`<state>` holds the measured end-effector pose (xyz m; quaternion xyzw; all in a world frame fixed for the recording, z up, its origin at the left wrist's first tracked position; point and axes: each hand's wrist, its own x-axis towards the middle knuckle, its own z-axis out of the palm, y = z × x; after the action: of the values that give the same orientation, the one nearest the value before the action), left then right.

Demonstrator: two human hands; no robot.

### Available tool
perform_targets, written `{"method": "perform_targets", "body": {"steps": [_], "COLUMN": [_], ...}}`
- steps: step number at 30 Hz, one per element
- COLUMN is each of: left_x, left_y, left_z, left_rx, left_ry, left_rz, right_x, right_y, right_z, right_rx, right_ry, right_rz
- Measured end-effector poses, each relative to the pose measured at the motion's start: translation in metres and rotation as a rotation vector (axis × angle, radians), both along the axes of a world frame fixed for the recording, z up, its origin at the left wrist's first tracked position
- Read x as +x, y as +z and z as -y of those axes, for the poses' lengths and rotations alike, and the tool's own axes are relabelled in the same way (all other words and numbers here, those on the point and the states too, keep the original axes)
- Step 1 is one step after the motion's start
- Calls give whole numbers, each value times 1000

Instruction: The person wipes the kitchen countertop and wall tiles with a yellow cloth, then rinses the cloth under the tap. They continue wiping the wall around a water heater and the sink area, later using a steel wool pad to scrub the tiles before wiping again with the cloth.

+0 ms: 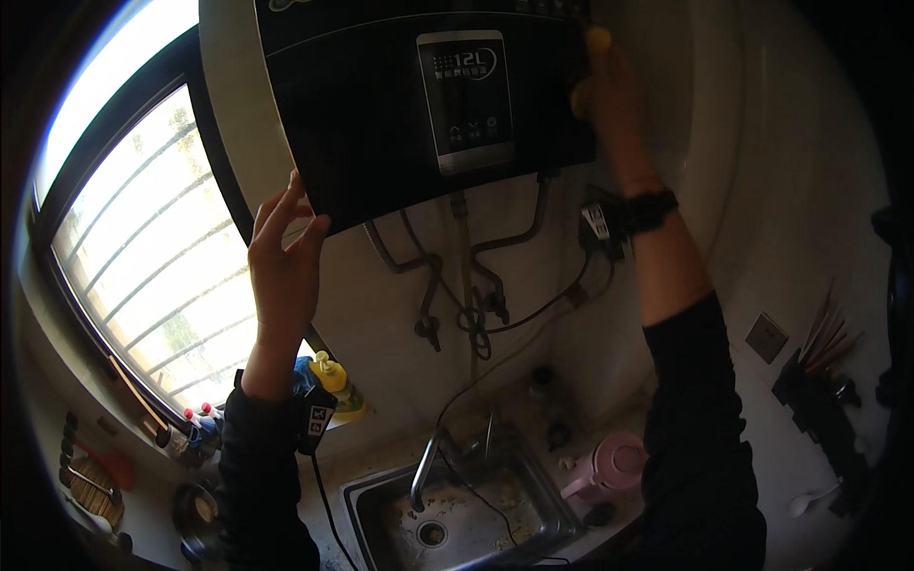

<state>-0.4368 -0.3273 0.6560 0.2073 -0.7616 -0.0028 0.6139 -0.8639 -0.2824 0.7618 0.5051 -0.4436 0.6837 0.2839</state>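
Note:
A black wall-mounted water heater (364, 121) with a display panel fills the top of the view. My left hand (285, 235) is at its lower left corner, fingers apart, with thumb and fingertips touching the edge. At the right side of the heater, my right hand (620, 107) is blurred and in shadow. It holds a yellow piece (598, 40), perhaps a sponge or cloth, against that side. Part of this piece is hidden behind the hand. Below the heater hang bent metal pipes (510, 243) with valves. Each wrist has a strapped-on black device.
Underneath is a stainless steel sink (371, 492) with a faucet (426, 467) and a cable across it. A pink jug (615, 464) stands right of the sink, a yellow pump bottle (346, 392) on the windowsill. A barred window (157, 250) is at left, a knife holder (814, 414) at right.

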Motion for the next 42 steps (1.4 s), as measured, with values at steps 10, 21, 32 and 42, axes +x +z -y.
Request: {"method": "perform_targets", "body": {"steps": [10, 21, 32, 42], "left_x": [-2, -3, -4, -1], "left_y": [-3, -5, -5, -6], "left_z": [-6, -4, -6, -6], "left_rx": [2, 23, 14, 11], "left_ry": [65, 81, 103, 80], "left_rz": [-1, 0, -21, 4], "right_x": [-8, 26, 226, 64], "right_y": [17, -85, -136, -137], "right_z": [-22, -13, 15, -7], "right_rx": [358, -57, -260, -174], "right_ry": [735, 83, 108, -208], "right_rz": [571, 266, -400, 145]}}
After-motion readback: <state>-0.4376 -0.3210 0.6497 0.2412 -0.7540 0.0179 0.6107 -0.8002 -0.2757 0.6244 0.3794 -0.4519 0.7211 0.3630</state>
